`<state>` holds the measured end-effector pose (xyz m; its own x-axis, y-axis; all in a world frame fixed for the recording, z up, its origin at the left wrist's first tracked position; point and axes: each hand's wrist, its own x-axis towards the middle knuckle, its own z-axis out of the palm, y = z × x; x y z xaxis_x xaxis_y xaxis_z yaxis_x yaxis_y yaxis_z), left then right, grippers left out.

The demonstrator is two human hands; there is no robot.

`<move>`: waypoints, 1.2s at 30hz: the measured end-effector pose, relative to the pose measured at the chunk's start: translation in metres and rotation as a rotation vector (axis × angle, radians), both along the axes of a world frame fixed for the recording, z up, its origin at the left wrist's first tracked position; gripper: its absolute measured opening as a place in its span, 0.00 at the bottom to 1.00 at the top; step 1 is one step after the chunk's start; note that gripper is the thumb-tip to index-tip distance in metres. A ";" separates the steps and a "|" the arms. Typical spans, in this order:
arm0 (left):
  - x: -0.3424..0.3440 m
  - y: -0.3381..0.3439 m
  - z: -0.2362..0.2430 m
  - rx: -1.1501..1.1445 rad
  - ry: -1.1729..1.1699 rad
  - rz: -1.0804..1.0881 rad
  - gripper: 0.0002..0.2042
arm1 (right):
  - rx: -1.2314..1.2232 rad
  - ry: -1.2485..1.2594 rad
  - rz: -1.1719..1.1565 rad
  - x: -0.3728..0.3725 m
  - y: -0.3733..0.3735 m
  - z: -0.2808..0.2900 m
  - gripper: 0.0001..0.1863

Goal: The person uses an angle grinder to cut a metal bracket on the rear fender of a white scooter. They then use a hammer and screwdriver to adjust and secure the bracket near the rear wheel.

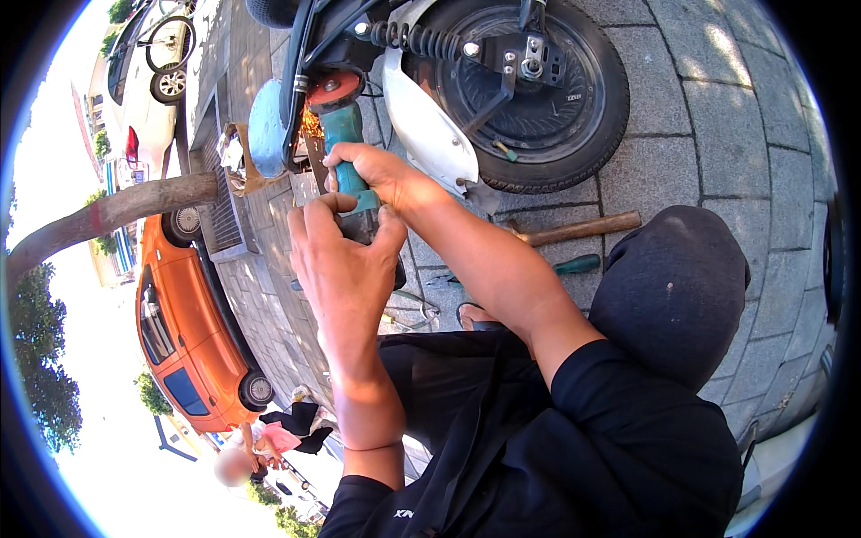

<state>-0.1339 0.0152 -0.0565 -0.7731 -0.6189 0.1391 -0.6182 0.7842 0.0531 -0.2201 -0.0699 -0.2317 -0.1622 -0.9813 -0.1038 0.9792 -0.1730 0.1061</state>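
Note:
A teal angle grinder with a red disc is held in both hands at the upper middle. My right hand is wrapped round its body behind the head. My left hand grips the dark rear end, thumb and fingers on either side. Orange sparks fly beside the disc, next to the dark frame of a tipped-over scooter. What exactly the disc touches is hidden. A light blue panel lies left of the sparks.
The scooter's wheel, white fender and spring shock absorber are at upper right. A wooden handle and a green-handled screwdriver lie on the paving. Left are a cardboard box, tree trunk, orange car and a person.

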 end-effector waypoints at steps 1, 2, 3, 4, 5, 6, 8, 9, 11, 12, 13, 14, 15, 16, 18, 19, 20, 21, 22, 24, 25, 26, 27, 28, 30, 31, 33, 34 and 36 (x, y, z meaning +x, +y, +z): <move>0.000 0.001 0.000 0.001 0.000 0.003 0.20 | 0.008 0.003 -0.003 0.000 0.001 0.001 0.07; -0.001 0.002 0.001 0.022 0.003 0.015 0.20 | 0.016 0.006 -0.006 0.000 0.001 0.001 0.07; -0.003 0.003 0.002 0.043 0.006 0.028 0.20 | 0.025 0.008 -0.008 0.000 0.002 0.002 0.07; -0.004 0.004 0.003 0.064 0.008 0.040 0.19 | 0.019 0.009 -0.016 0.000 0.002 0.002 0.07; -0.004 0.004 0.003 0.069 0.010 0.037 0.19 | 0.013 0.010 -0.024 -0.001 0.002 0.002 0.07; -0.004 0.003 0.003 0.074 0.012 0.034 0.20 | 0.007 0.011 -0.032 -0.001 0.002 0.002 0.07; -0.004 0.002 0.003 0.082 0.014 0.037 0.20 | 0.017 -0.025 0.009 -0.001 0.000 0.001 0.07; -0.004 0.003 0.003 0.085 0.013 0.043 0.20 | 0.022 -0.043 0.028 -0.001 -0.001 0.000 0.07; -0.003 0.001 0.003 0.057 0.013 0.033 0.20 | 0.038 -0.043 0.018 0.000 -0.002 0.002 0.07; -0.002 -0.001 0.001 0.027 0.012 0.015 0.20 | 0.046 -0.044 0.013 0.000 -0.002 0.002 0.08; 0.000 -0.003 -0.001 -0.003 0.011 -0.001 0.19 | 0.028 -0.048 0.018 0.000 -0.002 0.002 0.07; 0.000 -0.003 -0.001 -0.006 0.015 -0.007 0.19 | 0.010 -0.052 0.024 0.000 -0.002 0.001 0.07; 0.000 -0.003 -0.001 -0.009 0.019 -0.013 0.19 | -0.009 -0.056 0.030 0.000 -0.001 0.001 0.07; 0.001 -0.003 -0.001 -0.012 0.023 -0.018 0.19 | 0.005 -0.053 0.029 0.000 0.000 0.002 0.08; 0.000 -0.001 0.001 0.007 0.020 0.009 0.20 | 0.031 -0.047 0.027 0.001 0.001 0.004 0.08; -0.001 0.000 0.002 0.016 0.019 0.020 0.20 | 0.030 -0.049 0.026 0.000 0.000 0.003 0.08; -0.002 0.000 0.003 0.014 0.021 0.015 0.20 | 0.028 -0.051 0.025 0.000 0.000 0.002 0.08; -0.002 0.000 0.003 0.011 0.022 0.010 0.20 | 0.027 -0.054 0.024 0.000 -0.001 0.001 0.08; -0.002 0.000 0.003 0.008 0.022 0.007 0.20 | 0.023 -0.049 0.022 0.000 -0.001 0.001 0.08; -0.003 0.001 0.004 0.020 0.022 0.017 0.20 | 0.015 -0.041 0.018 0.000 -0.002 0.001 0.08; -0.003 0.002 0.004 0.026 0.022 0.023 0.20 | 0.015 -0.038 0.017 0.000 -0.001 0.002 0.08; -0.002 0.001 0.004 0.016 0.023 0.016 0.20 | 0.014 -0.036 0.016 0.001 0.000 0.002 0.08; -0.001 0.000 0.003 0.005 0.023 0.009 0.20 | 0.014 -0.034 0.015 0.001 0.000 0.003 0.08; -0.001 -0.001 0.002 -0.004 0.024 0.000 0.20 | 0.023 -0.037 0.013 0.001 -0.001 0.002 0.08; -0.002 0.003 0.003 0.017 0.016 0.024 0.20 | 0.042 -0.043 0.009 0.000 -0.003 0.001 0.08; -0.003 0.004 0.003 0.027 0.011 0.038 0.20 | 0.035 -0.055 0.012 0.000 -0.003 0.001 0.08; -0.003 0.005 0.003 0.019 0.002 0.041 0.20 | 0.023 -0.079 0.020 0.000 -0.003 -0.001 0.08; -0.003 0.005 0.002 0.014 -0.003 0.044 0.20 | 0.030 -0.070 0.020 0.000 -0.002 0.001 0.08; -0.001 0.004 0.002 0.005 -0.005 0.045 0.20 | 0.045 -0.052 0.020 0.001 0.001 0.004 0.08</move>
<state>-0.1346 0.0193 -0.0550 -0.7452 -0.6537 0.1319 -0.6531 0.7554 0.0534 -0.2193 -0.0687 -0.2278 -0.1361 -0.9784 -0.1556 0.9759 -0.1594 0.1490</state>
